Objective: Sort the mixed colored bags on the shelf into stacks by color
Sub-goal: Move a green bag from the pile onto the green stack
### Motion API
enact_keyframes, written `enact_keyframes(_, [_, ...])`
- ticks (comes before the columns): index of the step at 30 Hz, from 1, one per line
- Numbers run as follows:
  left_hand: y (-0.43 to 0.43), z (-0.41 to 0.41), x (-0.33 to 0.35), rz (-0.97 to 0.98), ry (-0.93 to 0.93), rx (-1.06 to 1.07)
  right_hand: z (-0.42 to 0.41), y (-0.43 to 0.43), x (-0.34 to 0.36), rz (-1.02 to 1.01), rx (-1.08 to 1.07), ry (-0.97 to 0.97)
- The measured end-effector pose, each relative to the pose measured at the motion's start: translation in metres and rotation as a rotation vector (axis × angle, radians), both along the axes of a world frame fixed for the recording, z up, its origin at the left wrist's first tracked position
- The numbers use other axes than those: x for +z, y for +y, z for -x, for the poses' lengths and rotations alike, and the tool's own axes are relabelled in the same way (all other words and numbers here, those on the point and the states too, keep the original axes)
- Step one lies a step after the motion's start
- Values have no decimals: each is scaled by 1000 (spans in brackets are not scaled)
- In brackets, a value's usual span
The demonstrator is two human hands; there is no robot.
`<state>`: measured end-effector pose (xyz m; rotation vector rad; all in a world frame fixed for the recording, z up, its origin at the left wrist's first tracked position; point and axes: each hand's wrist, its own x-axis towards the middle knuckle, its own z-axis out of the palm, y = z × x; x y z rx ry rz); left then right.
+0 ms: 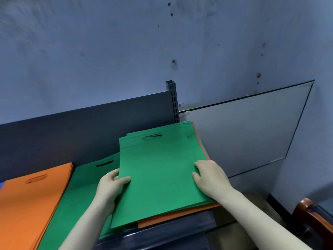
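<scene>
At the far left of a dark metal shelf [162, 233] lies an orange stack [27, 199] of flat bags, each with a cut-out handle slot. Just to its right is a green stack [79, 192], also flat.

Right of that sits the mixed pile [173, 216], with orange bags showing at its near edge and a thin red edge [201, 141] along its right side. On top of it are green bags [158, 170], lifted slightly at the near-left corner.

The left hand [110, 186] pinches the left edge of these top green bags, thumb on top and fingers tucked beneath. The right hand [210, 177] rests on their right side with fingers curled at the edge; whether it grips or only steadies cannot be told.

The bags look light, thin and limp, probably non-woven fabric, so they will likely sag and slide apart. Holding both side edges, as now, seems the best way to keep several together.

Behind the shelf stands a dark back panel with a slotted upright post [173, 101]. To the right a glass pane [252, 130] leans against the blue wall [162, 42], close to the pile. A wooden chair [310, 221] shows at the near right. Nothing blocks the short path left to the green stack.
</scene>
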<state>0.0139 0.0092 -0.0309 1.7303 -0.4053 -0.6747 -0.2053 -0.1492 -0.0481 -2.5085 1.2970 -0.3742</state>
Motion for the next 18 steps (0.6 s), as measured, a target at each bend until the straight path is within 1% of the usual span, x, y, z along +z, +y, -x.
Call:
enact_keyframes(3, [4, -4, -2, 9, 3, 12, -6, 4, -1, 5, 56, -8])
enact_keyframes(6, [9, -14, -3, 29, -1, 48, -5, -1, 1, -18, -4, -74])
enact_keyframes(10, [6, -18, -5, 8, -3, -31, -12, 3, 4, -42, 13, -37])
enact_keyframes(15, [-2, -23, -5, 34, -5, -84, -14, -8, 11, -97, -97, -56])
enact_keyframes(17, [-3, -26, -5, 40, -8, -103, -17, -7, 10, -110, -92, -24])
enact_keyframes(18, [-4, -28, -6, 47, -15, -109, -18, -6, 11, -117, -88, -37])
